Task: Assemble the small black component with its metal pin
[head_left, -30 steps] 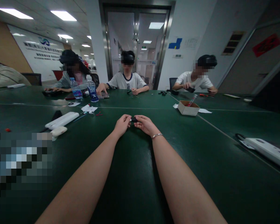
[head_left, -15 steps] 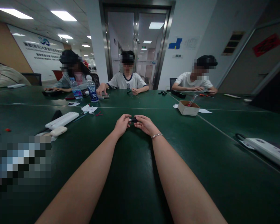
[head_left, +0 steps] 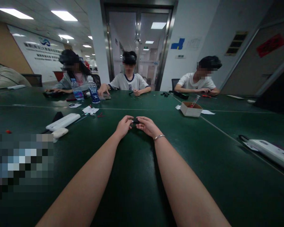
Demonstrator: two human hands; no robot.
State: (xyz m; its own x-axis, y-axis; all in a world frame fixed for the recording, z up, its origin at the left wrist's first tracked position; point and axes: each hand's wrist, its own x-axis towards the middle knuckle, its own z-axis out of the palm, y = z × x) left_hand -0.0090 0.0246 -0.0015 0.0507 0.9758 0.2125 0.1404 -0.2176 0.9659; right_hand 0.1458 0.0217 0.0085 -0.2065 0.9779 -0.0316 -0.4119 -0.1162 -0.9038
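Note:
Both of my arms stretch out over a dark green table (head_left: 137,176). My left hand (head_left: 123,125) and my right hand (head_left: 147,125) meet at the middle of the table, fingers curled and pinched on a small black part (head_left: 135,121) held between them just above the surface. The part is too small to name more closely. A thin bracelet (head_left: 159,137) circles my right wrist.
White power strips lie at left (head_left: 62,121) and at right (head_left: 273,153). A small cardboard box (head_left: 190,109) stands at right of centre, two water bottles (head_left: 93,91) farther back. Three people sit along the far side, a fourth at the far left. A blurred patch covers the lower left.
My hands have stayed in place on the small part. The person at the far right has lowered both hands to the table.

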